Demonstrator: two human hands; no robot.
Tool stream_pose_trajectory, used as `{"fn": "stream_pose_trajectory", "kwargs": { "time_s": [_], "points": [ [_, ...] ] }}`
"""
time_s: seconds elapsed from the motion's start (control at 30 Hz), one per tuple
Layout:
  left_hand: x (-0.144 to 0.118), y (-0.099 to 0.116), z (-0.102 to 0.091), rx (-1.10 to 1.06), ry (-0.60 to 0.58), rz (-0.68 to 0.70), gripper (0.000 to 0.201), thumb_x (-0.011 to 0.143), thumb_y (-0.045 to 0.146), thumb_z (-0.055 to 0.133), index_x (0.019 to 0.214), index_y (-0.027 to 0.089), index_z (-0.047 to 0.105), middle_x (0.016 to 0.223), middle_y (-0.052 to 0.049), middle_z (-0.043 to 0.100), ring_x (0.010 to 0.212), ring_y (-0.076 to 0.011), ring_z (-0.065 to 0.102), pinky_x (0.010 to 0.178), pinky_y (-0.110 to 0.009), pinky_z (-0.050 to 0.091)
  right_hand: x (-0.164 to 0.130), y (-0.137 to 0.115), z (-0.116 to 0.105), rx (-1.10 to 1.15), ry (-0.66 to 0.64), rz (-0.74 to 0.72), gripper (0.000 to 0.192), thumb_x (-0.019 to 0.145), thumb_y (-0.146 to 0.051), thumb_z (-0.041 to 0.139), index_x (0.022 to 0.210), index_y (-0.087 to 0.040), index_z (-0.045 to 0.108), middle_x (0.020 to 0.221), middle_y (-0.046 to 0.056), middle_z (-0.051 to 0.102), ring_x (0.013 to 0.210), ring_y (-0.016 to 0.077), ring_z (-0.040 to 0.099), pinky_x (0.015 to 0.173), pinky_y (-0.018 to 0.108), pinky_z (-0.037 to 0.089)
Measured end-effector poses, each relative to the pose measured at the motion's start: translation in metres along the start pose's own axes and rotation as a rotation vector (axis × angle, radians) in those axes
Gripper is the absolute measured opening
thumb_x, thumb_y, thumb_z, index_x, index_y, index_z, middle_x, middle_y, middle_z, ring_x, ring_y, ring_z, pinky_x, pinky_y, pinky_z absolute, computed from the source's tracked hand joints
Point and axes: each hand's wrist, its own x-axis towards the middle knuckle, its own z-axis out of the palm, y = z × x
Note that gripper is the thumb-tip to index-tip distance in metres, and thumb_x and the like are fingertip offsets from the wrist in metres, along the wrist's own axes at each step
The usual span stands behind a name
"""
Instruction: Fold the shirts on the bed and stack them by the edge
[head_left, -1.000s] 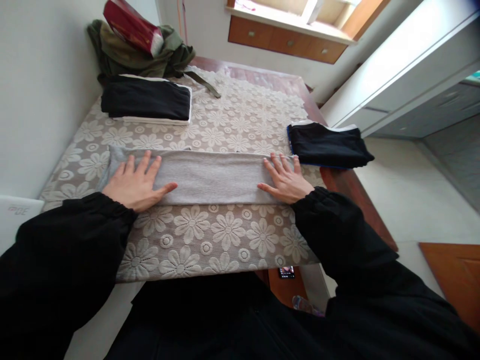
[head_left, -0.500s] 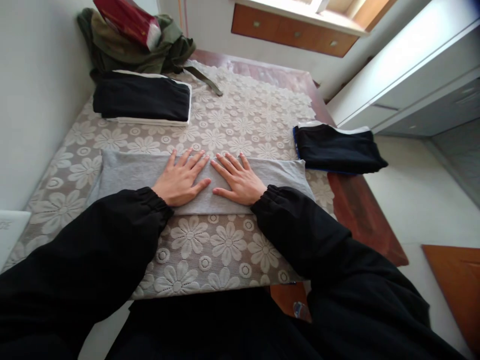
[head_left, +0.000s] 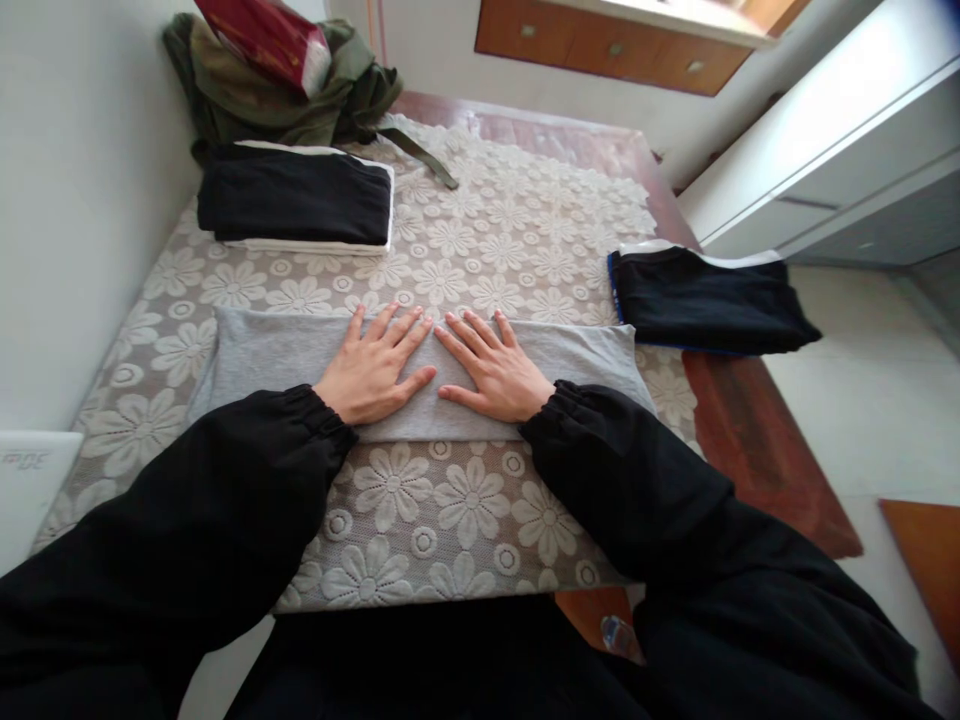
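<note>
A grey cloth [head_left: 262, 355], folded into a long flat strip, lies crosswise on the table in front of me. My left hand [head_left: 377, 365] rests palm down on its middle with the fingers spread. Close beside it, my right hand [head_left: 495, 368] lies flat on the same cloth, fingers apart, the two thumbs pointing toward each other. Neither hand grips anything. My black sleeves cover parts of the cloth's near edge on both sides.
A folded black and white stack of cloth [head_left: 296, 198] sits at the back left, before a green bag [head_left: 300, 110] with a red package [head_left: 270, 40]. At right, folded black cloth [head_left: 712, 300] overhangs the edge. A lace tablecloth [head_left: 480, 500] covers most of the wooden table [head_left: 765, 440].
The whole view has shifted slightly, so everything appears a little further right. Both hands stay flat on the grey cloth in the same pose.
</note>
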Motion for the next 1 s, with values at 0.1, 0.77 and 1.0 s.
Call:
{"fn": "stream_pose_trajectory", "kwargs": {
  "time_s": [0.1, 0.77, 1.0],
  "points": [
    [0.0, 0.0, 0.001, 0.017, 0.01, 0.003, 0.076, 0.112, 0.063, 0.026, 0.175, 0.02, 0.029, 0.183, -0.008, 0.025, 0.171, -0.0336, 0.015, 0.139, -0.063, -0.001, 0.0, 0.0, 0.001, -0.006, 0.007, -0.01, 0.094, 0.107, -0.083, 0.026, 0.178, -0.022, 0.022, 0.183, 0.012, 0.024, 0.169, 0.0386, 0.019, 0.136, 0.067, 0.004],
    [-0.031, -0.048, -0.01, 0.031, 0.028, -0.248, 0.078, 0.11, 0.059, 0.023, 0.175, 0.016, 0.026, 0.182, -0.011, 0.028, 0.17, -0.0302, 0.021, 0.139, -0.054, 0.005, -0.064, 0.061, -0.003, -0.09, 0.026, 0.295, 0.078, 0.112, -0.065, 0.033, 0.177, -0.023, 0.023, 0.183, 0.01, 0.024, 0.169, 0.0317, 0.022, 0.138, 0.057, 0.019],
    [-0.042, -0.06, -0.014, 0.021, 0.045, -0.351, 0.076, 0.11, 0.059, 0.019, 0.174, 0.019, 0.03, 0.181, -0.011, 0.03, 0.169, -0.0328, 0.021, 0.136, -0.066, -0.004, -0.084, 0.076, -0.006, -0.116, 0.042, 0.396, 0.075, 0.111, -0.06, 0.032, 0.175, -0.021, 0.028, 0.18, 0.01, 0.034, 0.168, 0.0326, 0.027, 0.137, 0.062, 0.018]
  ]
}}
